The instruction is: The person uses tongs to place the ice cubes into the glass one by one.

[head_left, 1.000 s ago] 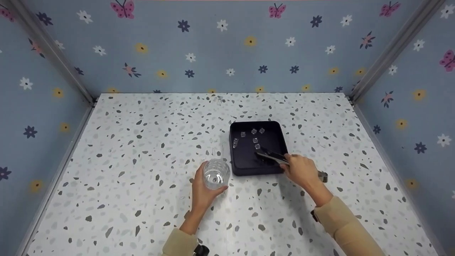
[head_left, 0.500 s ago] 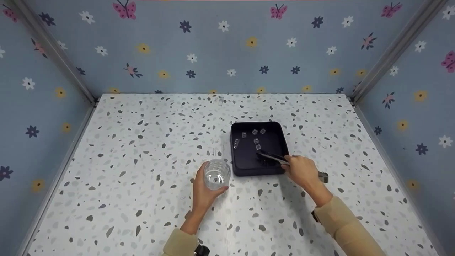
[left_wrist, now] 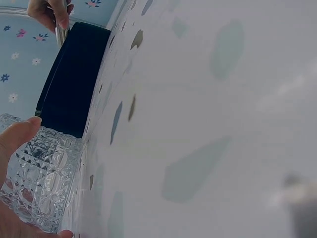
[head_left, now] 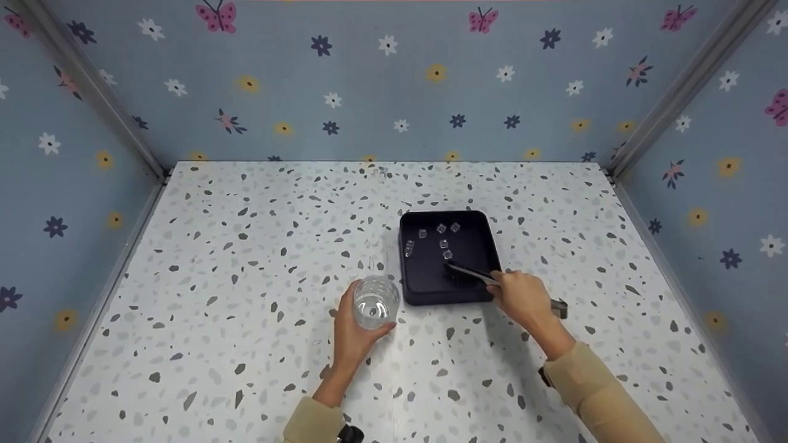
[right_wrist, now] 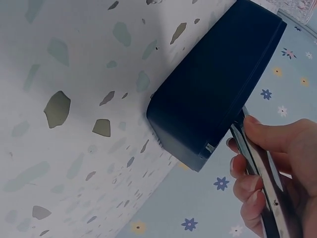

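A clear cut-glass tumbler [head_left: 375,301] stands on the speckled table, and my left hand [head_left: 352,335] grips it round the side. The left wrist view shows the diamond pattern of the glass [left_wrist: 42,173] with my thumb near its rim. To the right is a dark square tray [head_left: 425,277] holding several small clear cubes [head_left: 447,254]. My right hand [head_left: 523,297] holds a pair of metal tongs [head_left: 477,274], reaching over the tray's right front wall. Their dark tips are down inside the tray, just in front of the nearest cube. In the right wrist view, fingers and thumb wrap the tongs [right_wrist: 267,188].
The white table [head_left: 246,320] has grey speckles. Blue flowered panels [head_left: 369,74] enclose its back, left and right sides. The tumbler stands close to the tray's left front corner.
The view has shifted very slightly. The tongs' tips have drawn closer together inside the tray; the left hand and tumbler stay where they were.
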Tool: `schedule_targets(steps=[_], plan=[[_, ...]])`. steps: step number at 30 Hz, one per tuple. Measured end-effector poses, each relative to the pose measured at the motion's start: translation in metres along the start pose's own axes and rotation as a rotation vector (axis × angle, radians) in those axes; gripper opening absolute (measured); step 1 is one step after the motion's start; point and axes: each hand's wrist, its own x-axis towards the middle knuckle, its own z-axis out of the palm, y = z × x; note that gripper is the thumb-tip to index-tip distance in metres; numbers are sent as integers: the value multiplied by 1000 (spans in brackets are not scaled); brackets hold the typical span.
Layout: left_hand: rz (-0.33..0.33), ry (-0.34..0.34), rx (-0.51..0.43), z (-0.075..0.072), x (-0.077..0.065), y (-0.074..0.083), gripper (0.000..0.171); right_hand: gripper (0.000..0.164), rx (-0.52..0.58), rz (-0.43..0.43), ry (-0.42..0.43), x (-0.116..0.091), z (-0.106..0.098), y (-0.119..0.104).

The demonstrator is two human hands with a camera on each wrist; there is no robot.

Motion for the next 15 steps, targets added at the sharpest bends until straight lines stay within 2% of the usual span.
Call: schedule_targets(steps=[9, 15], plan=[[22, -13, 9, -1, -1, 1, 98, 12, 6, -26, 35, -4, 1, 0], [5, -22, 21, -2, 0, 3, 99, 10, 24, -10, 44, -4, -4, -1]])
